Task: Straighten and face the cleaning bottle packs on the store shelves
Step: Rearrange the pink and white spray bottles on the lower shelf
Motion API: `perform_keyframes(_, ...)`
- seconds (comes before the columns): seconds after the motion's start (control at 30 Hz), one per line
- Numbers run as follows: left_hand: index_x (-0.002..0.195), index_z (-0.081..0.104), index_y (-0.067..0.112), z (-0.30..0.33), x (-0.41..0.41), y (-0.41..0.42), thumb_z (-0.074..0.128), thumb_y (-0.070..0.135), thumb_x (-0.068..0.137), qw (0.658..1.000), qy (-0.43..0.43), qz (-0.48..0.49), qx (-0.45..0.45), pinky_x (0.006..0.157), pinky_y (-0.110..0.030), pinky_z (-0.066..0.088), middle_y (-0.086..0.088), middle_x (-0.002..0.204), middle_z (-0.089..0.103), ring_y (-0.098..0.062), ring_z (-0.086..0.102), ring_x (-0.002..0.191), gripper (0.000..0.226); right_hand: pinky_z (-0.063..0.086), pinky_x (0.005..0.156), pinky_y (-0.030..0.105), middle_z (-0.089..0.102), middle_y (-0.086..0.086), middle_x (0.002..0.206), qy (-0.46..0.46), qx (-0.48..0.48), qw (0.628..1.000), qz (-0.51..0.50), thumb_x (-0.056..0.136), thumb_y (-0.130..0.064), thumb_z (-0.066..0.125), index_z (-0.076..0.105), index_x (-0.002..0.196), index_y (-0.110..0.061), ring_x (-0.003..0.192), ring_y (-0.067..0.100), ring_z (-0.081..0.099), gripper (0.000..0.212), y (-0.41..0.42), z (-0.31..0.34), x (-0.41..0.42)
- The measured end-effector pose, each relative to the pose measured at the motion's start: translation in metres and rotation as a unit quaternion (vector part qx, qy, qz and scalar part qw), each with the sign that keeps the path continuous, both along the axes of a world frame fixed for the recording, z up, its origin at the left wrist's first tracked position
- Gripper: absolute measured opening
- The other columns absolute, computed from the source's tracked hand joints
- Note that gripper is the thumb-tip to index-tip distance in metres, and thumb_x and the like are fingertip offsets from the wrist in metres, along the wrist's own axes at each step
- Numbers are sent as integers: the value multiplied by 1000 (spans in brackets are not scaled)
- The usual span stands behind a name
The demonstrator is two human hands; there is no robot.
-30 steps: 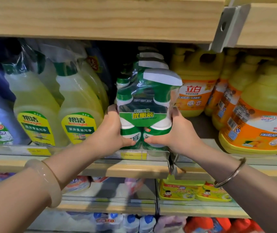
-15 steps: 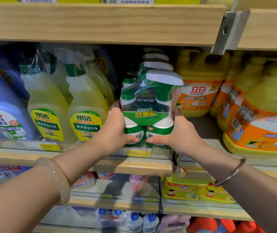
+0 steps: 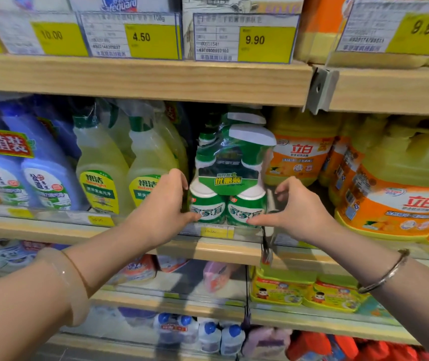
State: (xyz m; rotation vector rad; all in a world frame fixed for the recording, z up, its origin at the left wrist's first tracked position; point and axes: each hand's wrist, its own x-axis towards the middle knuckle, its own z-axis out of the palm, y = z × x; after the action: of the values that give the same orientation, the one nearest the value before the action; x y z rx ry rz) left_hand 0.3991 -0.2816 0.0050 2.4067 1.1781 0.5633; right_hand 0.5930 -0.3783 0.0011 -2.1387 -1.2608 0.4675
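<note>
A shrink-wrapped twin pack of green-and-white cleaning bottles (image 3: 230, 183) stands upright at the front of the middle shelf (image 3: 216, 250), with its label facing me. More packs of the same kind line up behind it. My left hand (image 3: 165, 208) holds the pack's left side, fingers curled round the edge and thumb on the lower front. My right hand (image 3: 295, 208) forms a loose C beside the right side. Its fingers stand a little apart from the wrap. Only its thumb tip reaches the lower front.
Yellow spray bottles (image 3: 101, 175) stand close on the left, with blue bottles (image 3: 44, 175) beyond them. Orange-labelled yellow jugs (image 3: 400, 194) crowd the right. A wooden shelf edge (image 3: 140, 79) with price tags runs just above. Lower shelves hold more products.
My right hand's fingers have come off the pack's right side, leaving a gap. My left hand stays on the pack. The view has tilted upward, and the upper price tags now show.
</note>
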Motion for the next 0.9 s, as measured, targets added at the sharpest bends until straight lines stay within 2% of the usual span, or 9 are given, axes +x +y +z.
perform_keyframes(0.1,96,36,13,-7,-12,2,74,23,73,1000,4,0,-14,72,-29,37,-8,103,48,-25,52,93,45,34,50,24,53,-1,80,5,13,1000,-25,53,-44,85,45,95,-10,66,10,47,67,-2,-7,-8)
perform_keyframes(0.27,98,37,16,-31,-40,4,72,25,74,998,32,-40,-32,65,-27,34,-4,99,52,-19,50,80,43,35,50,28,53,0,64,32,51,998,-28,53,-39,86,44,69,-17,56,12,45,50,-2,-37,-38)
perform_keyframes(0.37,97,40,17,-52,-67,6,73,23,74,996,22,-63,-52,54,-23,38,-4,93,56,-16,52,72,41,36,52,27,49,-2,57,69,71,994,-37,57,-33,86,46,67,-18,50,10,43,44,1,-67,-71)
perform_keyframes(0.47,93,41,18,-75,-95,12,74,20,72,992,27,-79,-95,58,-26,41,-4,88,58,-15,53,68,39,39,46,17,50,-3,55,96,68,992,-46,58,-29,86,50,69,-15,44,3,45,40,1,-94,-101)
perform_keyframes(0.5,93,42,18,-82,-104,15,75,20,71,991,31,-80,-106,59,-24,40,-2,83,57,-12,52,66,39,37,43,13,52,-2,57,98,60,992,-49,59,-29,86,51,71,-14,44,3,46,39,1,-102,-109)
perform_keyframes(0.6,91,44,16,-107,-123,24,75,22,70,990,39,-77,-110,57,-17,39,8,73,52,-6,49,64,39,37,44,12,57,-2,64,92,29,994,-61,59,-34,85,54,76,-13,51,3,48,41,2,-126,-125)
perform_keyframes(0.67,89,42,19,-130,-128,30,74,25,71,990,53,-73,-108,56,-15,37,11,74,49,-6,48,65,38,36,48,17,56,-3,66,103,23,992,-65,59,-37,84,54,77,-14,55,6,47,42,5,-146,-129)
perform_keyframes(0.77,82,36,28,-171,-122,34,72,29,73,987,85,-80,-111,50,-16,33,7,78,51,-3,45,60,37,34,49,19,56,-5,63,132,11,988,-75,59,-36,85,51,72,-19,56,7,47,40,12,-181,-129)
perform_keyframes(0.9,94,37,21,-224,-103,43,70,30,75,985,101,-66,-126,45,-14,34,3,90,54,-1,44,59,39,39,57,27,58,-1,69,131,11,987,-88,57,-34,85,50,69,-16,66,15,52,41,25,-229,-120)
